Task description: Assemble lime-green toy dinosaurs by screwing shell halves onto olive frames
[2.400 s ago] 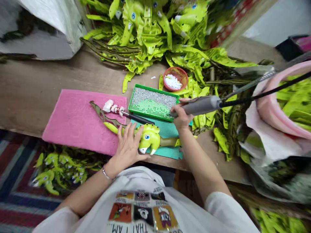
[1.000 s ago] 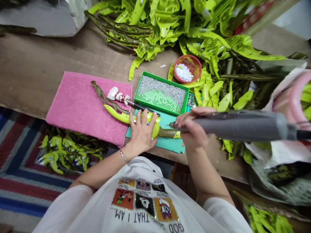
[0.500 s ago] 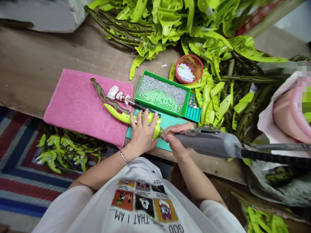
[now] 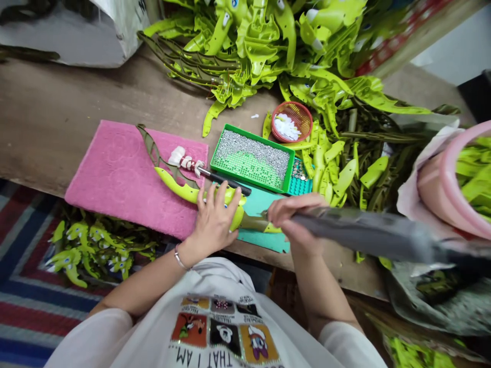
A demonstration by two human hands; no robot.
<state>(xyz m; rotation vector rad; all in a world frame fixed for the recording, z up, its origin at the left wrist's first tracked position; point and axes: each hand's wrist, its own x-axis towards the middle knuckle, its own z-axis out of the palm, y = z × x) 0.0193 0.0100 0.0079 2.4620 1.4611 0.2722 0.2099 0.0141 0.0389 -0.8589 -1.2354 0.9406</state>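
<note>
A lime-green plastic dinosaur toy (image 4: 180,186) lies across a pink towel (image 4: 118,176) and a teal mat (image 4: 264,204) at the table's near edge. My left hand (image 4: 215,220) lies flat on the toy's head, fingers spread, pressing it down. My right hand (image 4: 295,220) is closed round a grey electric screwdriver (image 4: 360,235), whose tip sits at the toy's olive-coloured part just right of my left hand. Behind the toy stands a green tray (image 4: 251,158) filled with small silver screws.
A big heap of green toy shells (image 4: 268,46) covers the back of the table. A small red basket (image 4: 291,121) holds white bits. A black-handled tool (image 4: 215,176) lies by the tray. A pink tub (image 4: 456,184) sits right; finished toys (image 4: 92,245) lie on the floor.
My right hand carried the screwdriver from the screw tray down to the toy and has shifted its tip slightly right. My left hand stayed pressed on the toy's head.
</note>
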